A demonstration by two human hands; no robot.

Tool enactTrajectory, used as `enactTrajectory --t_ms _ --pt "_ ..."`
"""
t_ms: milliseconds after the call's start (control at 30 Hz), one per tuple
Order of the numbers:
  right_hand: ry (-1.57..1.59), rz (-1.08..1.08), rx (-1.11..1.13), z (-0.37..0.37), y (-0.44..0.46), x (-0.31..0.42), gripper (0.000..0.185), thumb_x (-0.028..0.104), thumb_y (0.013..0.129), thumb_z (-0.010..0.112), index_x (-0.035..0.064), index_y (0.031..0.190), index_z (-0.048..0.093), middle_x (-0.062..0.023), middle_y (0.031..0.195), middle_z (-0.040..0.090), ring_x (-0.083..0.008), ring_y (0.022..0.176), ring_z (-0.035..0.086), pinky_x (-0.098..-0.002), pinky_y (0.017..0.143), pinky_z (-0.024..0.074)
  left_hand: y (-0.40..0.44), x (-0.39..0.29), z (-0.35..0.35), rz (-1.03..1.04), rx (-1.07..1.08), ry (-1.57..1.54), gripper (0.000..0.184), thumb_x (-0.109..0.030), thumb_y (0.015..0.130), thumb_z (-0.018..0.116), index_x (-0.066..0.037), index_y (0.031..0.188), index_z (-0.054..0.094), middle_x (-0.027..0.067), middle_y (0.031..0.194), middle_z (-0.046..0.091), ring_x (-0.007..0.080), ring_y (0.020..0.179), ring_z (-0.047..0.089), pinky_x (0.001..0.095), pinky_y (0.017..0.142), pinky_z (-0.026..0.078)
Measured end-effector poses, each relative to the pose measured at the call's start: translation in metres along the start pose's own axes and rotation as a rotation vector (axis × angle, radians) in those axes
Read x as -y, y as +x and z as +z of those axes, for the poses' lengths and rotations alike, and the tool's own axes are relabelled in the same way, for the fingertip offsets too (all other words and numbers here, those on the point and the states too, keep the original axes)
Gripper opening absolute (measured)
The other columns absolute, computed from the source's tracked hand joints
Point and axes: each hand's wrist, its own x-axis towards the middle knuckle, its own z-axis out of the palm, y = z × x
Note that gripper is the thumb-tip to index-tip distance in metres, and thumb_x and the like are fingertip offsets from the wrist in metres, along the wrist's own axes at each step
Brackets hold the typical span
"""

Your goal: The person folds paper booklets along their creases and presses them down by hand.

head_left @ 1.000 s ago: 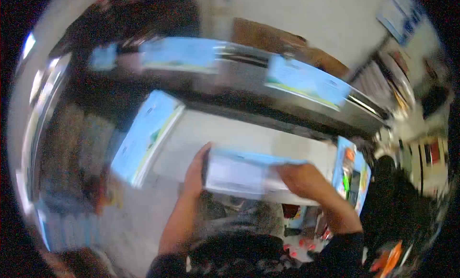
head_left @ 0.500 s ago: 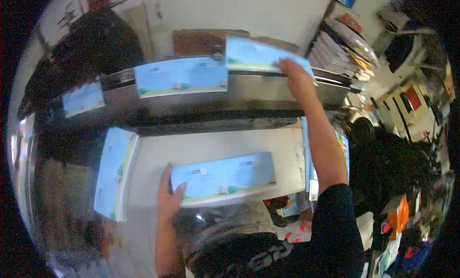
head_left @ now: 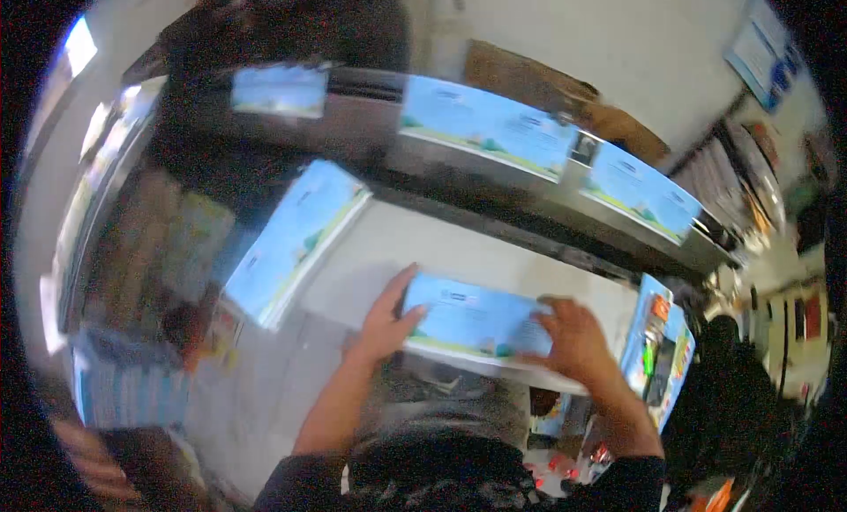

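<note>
I am wearing one camera on my head. It is looking forward and down, from close by, at my left hand (head_left: 388,325), my right hand (head_left: 578,340) and the white table (head_left: 423,239). The wall (head_left: 618,44) is showing farther off.

Passable tabletop (head_left: 357,258) separates blue stack (head_left: 296,239) from left hand (head_left: 388,325).

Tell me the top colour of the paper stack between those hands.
Paper stack: mostly light blue, yellow-green along the near edge; head view.

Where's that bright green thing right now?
In the head view, the bright green thing lies at the right on blue printed sheets, past the right hand, beside a dark object.
</note>
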Motion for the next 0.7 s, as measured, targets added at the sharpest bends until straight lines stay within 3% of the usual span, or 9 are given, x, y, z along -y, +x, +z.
enactTrajectory --t_ms 100,200,267,300,367,467,533,600,700 --pt "-0.13 -0.153 0.015 0.028 -0.009 0.033 0.056 0.044 0.071 0.075 0.0071 0.109 0.058 -0.0125 0.131 0.05 -0.0309 0.119 0.047 -0.047 0.092 0.0449 -0.003 0.005 -0.001 0.084 -0.007 -0.04 0.058 -0.017 0.092 0.06 -0.003 0.143 0.036 0.0156 0.145 0.039 0.0252 0.137 0.033 0.0356 0.113 0.024" --pt "-0.093 -0.094 0.15 0.03 -0.001 0.026 0.054 0.037 0.072 0.075 0.005 0.111 0.056 -0.0148 0.124 0.055 -0.0326 0.114 0.052 -0.0453 0.091 0.0458 -0.003 0.017 -0.002 0.117 0.0 -0.237 0.057 -0.023 0.095 0.057 -0.004 0.144 0.036 0.0157 0.146 0.039 0.0252 0.137 0.032 0.0356 0.114 0.021" --pt "0.193 0.038 0.308 0.005 0.005 0.022 0.046 0.027 0.076 0.072 0.0046 0.112 0.055 -0.0173 0.119 0.058 -0.0354 0.109 0.056 -0.0438 0.091 0.0463 -0.003 0.037 -0.004 0.163 -0.006 -0.295 0.057 -0.028 0.096 0.055 -0.004 0.144 0.036 0.0162 0.146 0.039 0.0255 0.137 0.032 0.0356 0.114 0.019" --pt "0.265 0.037 0.231 -0.01 0.006 0.023 0.038 0.019 0.079 0.067 0.0042 0.112 0.056 -0.0205 0.105 0.063 -0.0391 0.099 0.061 -0.0446 0.088 0.0479 -0.002 0.039 -0.005 0.114 0.005 -0.358 0.059 -0.027 0.095 0.056 -0.003 0.144 0.035 0.0171 0.146 0.038 0.0263 0.137 0.033 0.0361 0.114 0.021" --pt "0.207 0.127 0.181 -0.036 0.016 0.012 0.037 0.018 0.08 0.066 0.0042 0.113 0.057 -0.021 0.101 0.064 -0.0402 0.096 0.062 -0.0448 0.085 0.0488 0.002 0.039 -0.003 0.075 -0.001 -0.433 0.06 -0.027 0.094 0.057 -0.002 0.144 0.034 0.0181 0.146 0.038 0.027 0.136 0.034 0.0366 0.114 0.022" --pt "-0.034 0.126 -0.152 -0.046 0.027 -0.055 0.035 0.019 0.086 0.062 0.0037 0.118 0.059 -0.0231 0.09 0.066 -0.0404 0.084 0.065 -0.0438 0.078 0.0509 -0.001 0.023 0.001 0.042 -0.036 -0.12 0.071 -0.041 0.091 0.06 -0.002 0.144 0.034 0.0141 0.147 0.037 0.0261 0.136 0.033 0.0378 0.113 0.023" --pt "-0.163 0.632 -0.052 -0.103 0.047 -0.052 0.034 0.013 0.092 0.05 0.0098 0.124 0.059 -0.0211 0.1 0.067 -0.0311 0.093 0.067 -0.0424 0.08 0.0515 -0.001 0.007 -0.001 0.186 0.0 0.149 0.066 -0.024 0.088 0.065 0.0 0.142 0.035 0.0218 0.146 0.037 0.0323 0.136 0.035 0.0385 0.113 0.027" --pt "0.032 0.461 -0.742 -0.103 0.034 -0.151 0.041 0.006 0.092 0.045 0.0109 0.132 0.055 -0.0173 0.118 0.064 -0.0247 0.105 0.064 -0.0387 0.086 0.0507 -0.003 0.006 0.001 0.154 -0.021 0.091 0.067 -0.021 0.087 0.068 0.0 0.142 0.035 0.0223 0.147 0.035 0.0336 0.137 0.034 0.0385 0.113 0.027" --pt "-0.243 0.186 -1.039 -0.125 0.047 -0.2 0.043 0.001 0.092 0.042 0.0065 0.133 0.053 -0.0135 0.134 0.055 -0.0229 0.119 0.056 -0.0366 0.097 0.0459 -0.002 0.008 0.001 0.183 -0.017 0.084 0.067 -0.02 0.086 0.068 0.0 0.142 0.035 0.0221 0.147 0.035 0.0333 0.137 0.034 0.0387 0.113 0.027"
